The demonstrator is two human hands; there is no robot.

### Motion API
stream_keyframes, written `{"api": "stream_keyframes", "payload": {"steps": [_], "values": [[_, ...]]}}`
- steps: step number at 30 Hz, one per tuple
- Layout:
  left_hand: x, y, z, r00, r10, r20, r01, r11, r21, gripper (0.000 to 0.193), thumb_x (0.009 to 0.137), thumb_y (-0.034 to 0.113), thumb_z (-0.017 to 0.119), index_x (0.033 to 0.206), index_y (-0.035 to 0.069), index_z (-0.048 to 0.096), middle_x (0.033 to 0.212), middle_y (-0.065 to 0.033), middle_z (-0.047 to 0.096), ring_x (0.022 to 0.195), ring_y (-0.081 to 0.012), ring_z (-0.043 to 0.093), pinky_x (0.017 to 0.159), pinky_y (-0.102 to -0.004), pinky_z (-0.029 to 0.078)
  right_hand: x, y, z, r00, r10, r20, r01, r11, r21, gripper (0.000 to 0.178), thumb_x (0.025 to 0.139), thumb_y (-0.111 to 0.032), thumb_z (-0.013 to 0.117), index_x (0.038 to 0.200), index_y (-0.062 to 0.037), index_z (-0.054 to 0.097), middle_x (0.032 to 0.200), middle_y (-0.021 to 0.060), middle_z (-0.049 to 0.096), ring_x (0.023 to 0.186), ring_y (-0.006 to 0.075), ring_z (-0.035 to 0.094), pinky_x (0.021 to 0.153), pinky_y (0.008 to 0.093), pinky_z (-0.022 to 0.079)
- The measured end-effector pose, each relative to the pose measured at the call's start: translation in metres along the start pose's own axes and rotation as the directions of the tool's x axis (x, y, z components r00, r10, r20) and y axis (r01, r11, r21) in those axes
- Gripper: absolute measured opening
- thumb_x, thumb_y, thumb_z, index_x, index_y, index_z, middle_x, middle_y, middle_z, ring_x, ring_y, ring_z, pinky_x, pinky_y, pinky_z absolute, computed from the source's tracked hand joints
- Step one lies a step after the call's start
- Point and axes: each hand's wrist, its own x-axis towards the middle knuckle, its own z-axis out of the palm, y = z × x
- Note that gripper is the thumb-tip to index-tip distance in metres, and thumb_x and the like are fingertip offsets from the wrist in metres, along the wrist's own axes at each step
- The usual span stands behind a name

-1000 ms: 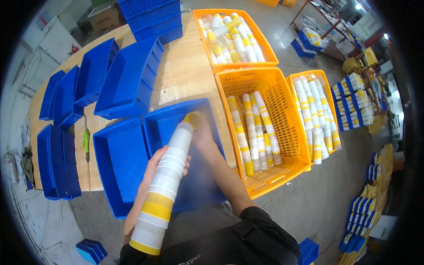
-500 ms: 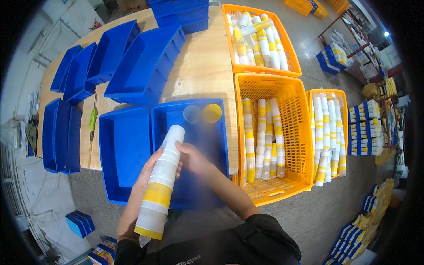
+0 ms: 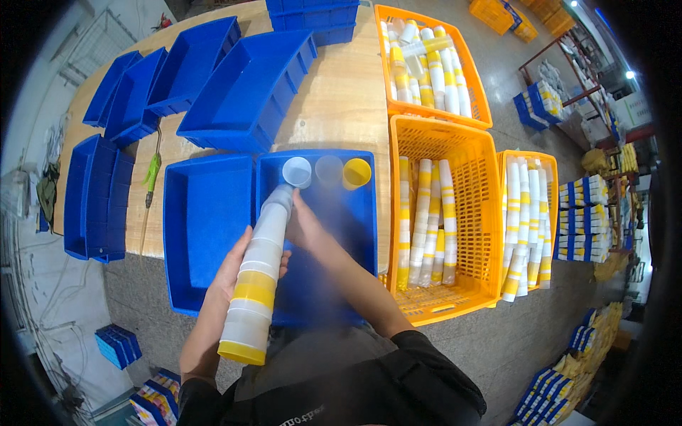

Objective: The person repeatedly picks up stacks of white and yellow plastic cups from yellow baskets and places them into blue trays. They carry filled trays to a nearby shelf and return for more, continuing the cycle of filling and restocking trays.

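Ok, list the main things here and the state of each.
Cup stack: nested, slanting, held
Left hand: wrapped around the cup stack
Right hand: at the stack's upper end, grip unclear
White cup: mouth toward the camera
Translucent cup: mouth toward the camera, hazy
Yellow cup: mouth toward the camera
Right front tray: holding these three cups
Middle orange basket: partly filled
Far orange basket: filled

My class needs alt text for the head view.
A person's left hand holds a stack of white and yellow cups, right hand at its far end, over a blue tray containing three cups. Orange baskets of cup stacks stand at right.
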Motion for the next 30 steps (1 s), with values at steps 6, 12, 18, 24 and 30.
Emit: {"api": "stream_keyframes", "payload": {"steps": [6,12,18,24,30], "values": [[0.004,-0.019,0.016,0.988,-0.116,0.1,0.11,0.992,0.057,0.06,0.099,0.047,0.049,0.134,-0.001,0.044,0.103,-0.0254,0.065,0.086,-0.0332,0.07,0.073,-0.0437,0.061,-0.028,-0.011,-0.023,0.994,-0.012,-0.108,0.01,1.0,-0.025,0.065,0.097,-0.061,0.041,0.135,-0.0079,0.045,0.127,0.0136,0.056,0.119,0.0281,0.053,0.105,0.0451,0.037],[0.009,-0.026,0.027,0.99,-0.103,0.1,0.091,0.989,0.12,0.064,0.1,0.049,0.046,0.137,-0.003,0.04,0.106,-0.0252,0.064,0.084,-0.0314,0.07,0.069,-0.0403,0.062,-0.072,-0.022,-0.024,0.973,-0.098,-0.209,0.066,0.986,-0.154,0.08,0.096,-0.065,0.039,0.142,0.0006,0.035,0.138,0.0204,0.048,0.127,0.0287,0.047,0.109,0.0523,0.031],[-0.001,-0.022,0.017,0.987,-0.145,0.069,0.143,0.989,0.029,0.064,0.098,0.048,0.052,0.138,0.0,0.038,0.106,-0.0227,0.064,0.084,-0.0292,0.07,0.072,-0.042,0.062,-0.059,-0.007,-0.012,0.964,-0.113,-0.241,0.103,0.993,-0.054,0.078,0.096,-0.064,0.042,0.145,-0.0032,0.033,0.144,0.0202,0.042,0.133,0.034,0.04,0.113,0.056,0.024],[-0.009,-0.017,0.003,0.989,-0.126,-0.078,0.145,0.937,0.318,0.064,0.096,0.049,0.055,0.135,0.001,0.041,0.101,-0.021,0.066,0.083,-0.0273,0.071,0.072,-0.0401,0.062,-0.043,0.002,-0.007,0.993,0.089,-0.074,-0.103,0.973,-0.205,0.063,0.096,-0.057,0.049,0.134,-0.0064,0.044,0.117,0.0125,0.058,0.112,0.024,0.057,0.096,0.0392,0.044],[-0.024,-0.018,-0.01,0.988,-0.151,0.041,0.143,0.978,0.152,0.062,0.097,0.049,0.053,0.134,0.001,0.04,0.101,-0.0222,0.065,0.085,-0.0288,0.07,0.072,-0.0423,0.062,-0.044,0.01,0.007,0.988,0.1,-0.114,-0.089,0.992,0.094,0.064,0.097,-0.059,0.046,0.134,-0.0069,0.045,0.127,0.0145,0.055,0.117,0.0261,0.054,0.102,0.0461,0.042]]}}
